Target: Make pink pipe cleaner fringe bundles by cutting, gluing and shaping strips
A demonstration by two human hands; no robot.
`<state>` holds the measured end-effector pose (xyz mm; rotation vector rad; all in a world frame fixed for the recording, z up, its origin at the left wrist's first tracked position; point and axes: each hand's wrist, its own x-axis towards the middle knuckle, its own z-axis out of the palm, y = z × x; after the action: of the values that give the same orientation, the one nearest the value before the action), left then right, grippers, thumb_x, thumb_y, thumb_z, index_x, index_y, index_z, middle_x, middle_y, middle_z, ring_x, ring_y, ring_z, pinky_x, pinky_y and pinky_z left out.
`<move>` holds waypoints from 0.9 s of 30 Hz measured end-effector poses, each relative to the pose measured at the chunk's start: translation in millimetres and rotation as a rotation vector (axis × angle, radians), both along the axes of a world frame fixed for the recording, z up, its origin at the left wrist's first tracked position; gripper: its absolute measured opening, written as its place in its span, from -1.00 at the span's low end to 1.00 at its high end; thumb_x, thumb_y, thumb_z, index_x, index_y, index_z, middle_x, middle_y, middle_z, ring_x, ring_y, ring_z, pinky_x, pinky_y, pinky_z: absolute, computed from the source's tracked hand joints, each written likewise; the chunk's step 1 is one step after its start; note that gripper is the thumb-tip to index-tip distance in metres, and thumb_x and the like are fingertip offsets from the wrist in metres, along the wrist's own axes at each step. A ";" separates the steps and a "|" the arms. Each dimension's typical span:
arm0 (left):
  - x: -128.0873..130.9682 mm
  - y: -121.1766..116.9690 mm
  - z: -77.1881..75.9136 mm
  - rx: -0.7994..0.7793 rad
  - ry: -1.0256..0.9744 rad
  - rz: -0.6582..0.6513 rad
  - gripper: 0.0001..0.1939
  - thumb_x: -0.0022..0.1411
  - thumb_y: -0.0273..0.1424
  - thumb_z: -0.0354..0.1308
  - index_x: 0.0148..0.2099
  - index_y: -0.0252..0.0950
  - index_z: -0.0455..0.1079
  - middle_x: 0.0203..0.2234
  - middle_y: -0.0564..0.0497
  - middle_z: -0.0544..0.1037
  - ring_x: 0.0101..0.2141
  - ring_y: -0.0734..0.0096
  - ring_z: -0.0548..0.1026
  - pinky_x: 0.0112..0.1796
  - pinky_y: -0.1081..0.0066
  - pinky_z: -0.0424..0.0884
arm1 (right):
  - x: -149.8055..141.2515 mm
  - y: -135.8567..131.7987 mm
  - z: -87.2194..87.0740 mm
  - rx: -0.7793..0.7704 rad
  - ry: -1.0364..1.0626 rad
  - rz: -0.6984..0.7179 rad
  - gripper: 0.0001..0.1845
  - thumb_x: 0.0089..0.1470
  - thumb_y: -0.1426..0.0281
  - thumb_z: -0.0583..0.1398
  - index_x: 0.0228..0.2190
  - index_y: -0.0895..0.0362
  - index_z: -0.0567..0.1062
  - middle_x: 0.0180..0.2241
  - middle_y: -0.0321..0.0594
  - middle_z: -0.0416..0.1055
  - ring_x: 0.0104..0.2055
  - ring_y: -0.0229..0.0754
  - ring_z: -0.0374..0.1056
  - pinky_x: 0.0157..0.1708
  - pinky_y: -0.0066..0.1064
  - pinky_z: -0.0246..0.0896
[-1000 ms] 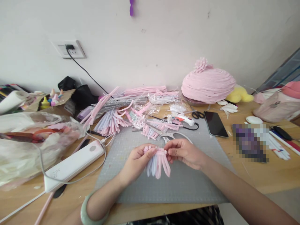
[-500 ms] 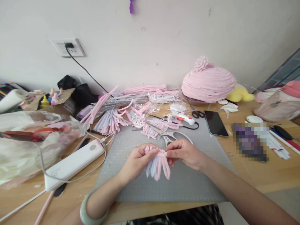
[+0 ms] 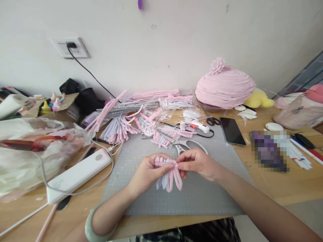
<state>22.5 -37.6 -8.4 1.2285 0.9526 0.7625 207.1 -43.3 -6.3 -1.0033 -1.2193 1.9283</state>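
Head view, pinched pink loops (image 3: 171, 179), unreadable marking (image 3: 59, 183)

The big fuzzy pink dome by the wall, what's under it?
Under the big fuzzy pink dome, a curved, shiny rim, perhaps a bowl's, shows at the lower left. Whatever else lies beneath is covered.

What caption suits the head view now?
Two hands, left and right, pinch a pink-and-lilac looped piece above a grey cutting mat.
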 end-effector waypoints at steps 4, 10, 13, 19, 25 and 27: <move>0.5 -0.9 -1.0 0.040 0.041 0.003 -0.76 -0.08 -0.26 0.25 -0.43 -0.36 0.42 -0.62 0.04 0.49 -0.60 0.51 0.39 -0.54 0.52 0.31 | 0.4 0.0 -1.7 0.060 -0.052 0.010 -0.82 -0.15 0.34 0.28 -0.50 0.23 0.49 -0.61 -0.32 0.41 -0.58 -0.38 0.31 -0.53 -0.52 0.23; 3.5 -4.6 -0.2 0.091 0.132 0.011 -0.75 -0.05 -0.23 0.21 -0.42 -0.35 0.41 -0.59 0.02 0.50 -0.56 0.48 0.38 -0.50 0.50 0.32 | 0.8 0.0 -6.5 0.151 -0.195 0.001 -0.86 -0.10 0.36 0.22 -0.53 0.21 0.47 -0.64 -0.34 0.37 -0.60 -0.39 0.28 -0.57 -0.55 0.17; 4.4 -4.3 0.4 0.109 0.153 0.006 -0.73 -0.02 -0.22 0.19 -0.37 -0.34 0.41 -0.57 0.03 0.48 -0.55 0.50 0.35 -0.50 0.52 0.29 | 0.5 0.6 -6.6 0.199 -0.280 -0.061 -0.91 -0.12 0.41 0.21 -0.56 0.19 0.45 -0.67 -0.37 0.32 -0.62 -0.40 0.23 -0.62 -0.57 0.11; -5.7 8.5 -1.9 0.014 0.082 0.007 -0.61 0.11 -0.10 0.03 -0.36 -0.37 0.39 -0.67 0.11 0.31 -0.64 0.59 0.19 -0.61 0.56 0.10 | 4.8 6.7 -2.6 0.167 -0.264 -0.207 -0.87 -0.18 0.37 0.22 -0.61 0.19 0.42 -0.67 -0.37 0.29 -0.63 -0.40 0.19 -0.62 -0.54 0.11; -9.4 13.7 -1.8 0.039 0.071 0.007 -0.67 0.08 -0.14 0.11 -0.39 -0.37 0.36 -0.66 0.13 0.31 -0.65 0.62 0.18 -0.62 0.58 0.08 | 7.6 7.6 -2.0 0.167 -0.258 -0.225 -0.87 -0.19 0.37 0.22 -0.62 0.18 0.40 -0.67 -0.38 0.28 -0.62 -0.40 0.18 -0.61 -0.54 0.09; -8.2 11.8 -1.2 0.052 0.088 -0.004 -0.67 0.07 -0.14 0.12 -0.42 -0.35 0.33 -0.67 0.13 0.32 -0.65 0.61 0.20 -0.62 0.58 0.10 | 7.1 6.6 -2.3 0.176 -0.293 -0.226 -0.89 -0.19 0.39 0.21 -0.62 0.17 0.40 -0.69 -0.40 0.26 -0.64 -0.41 0.16 -0.62 -0.54 0.06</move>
<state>14.4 -25.8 -9.6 1.3178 1.0068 0.7394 214.2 -36.7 -8.6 -1.3005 -1.3441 1.5104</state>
